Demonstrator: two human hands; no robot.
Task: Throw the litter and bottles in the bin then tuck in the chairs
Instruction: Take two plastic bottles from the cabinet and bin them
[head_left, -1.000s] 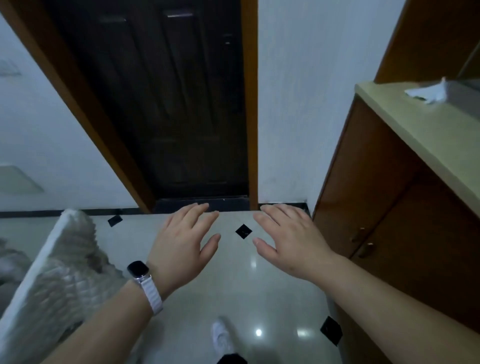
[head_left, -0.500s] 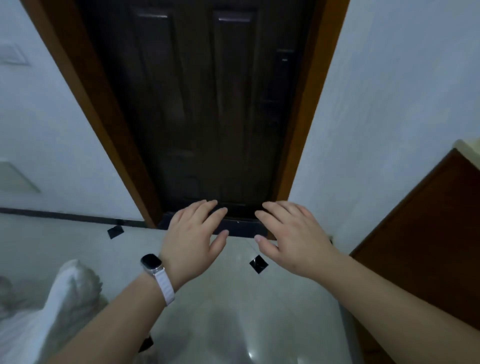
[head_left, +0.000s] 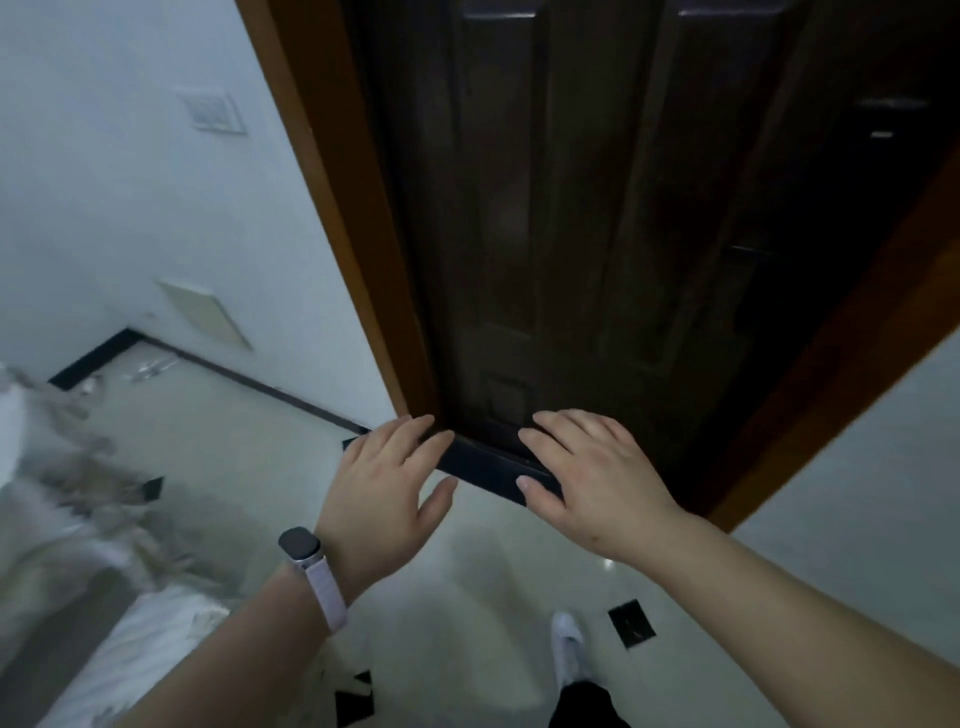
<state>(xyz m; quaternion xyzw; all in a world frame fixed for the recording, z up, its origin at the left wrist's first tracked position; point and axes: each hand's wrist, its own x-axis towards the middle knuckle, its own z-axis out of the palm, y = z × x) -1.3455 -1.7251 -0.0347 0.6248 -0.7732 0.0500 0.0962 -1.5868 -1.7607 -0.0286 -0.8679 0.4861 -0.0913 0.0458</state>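
Observation:
My left hand (head_left: 387, 480) and my right hand (head_left: 592, 475) are held out in front of me, palms down, fingers straight and slightly spread, holding nothing. The left wrist carries a watch on a pale strap (head_left: 311, 569). Both hands hover over the glossy floor in front of a dark wooden door (head_left: 597, 208). No bin, chair or bottle shows clearly. A few small pale things (head_left: 150, 366) lie blurred on the floor by the far left wall; what they are I cannot tell.
The dark door sits in an orange-brown frame (head_left: 332, 208) between white walls. A blurred pale quilted piece of furniture (head_left: 78, 545) fills the lower left. The light tile floor (head_left: 467, 597) has small black diamond insets. My white shoe (head_left: 569, 644) is below.
The view has swung left and closer to the door; the wooden cabinet on the right has left the frame. Both hands keep the same open, palms-down pose.

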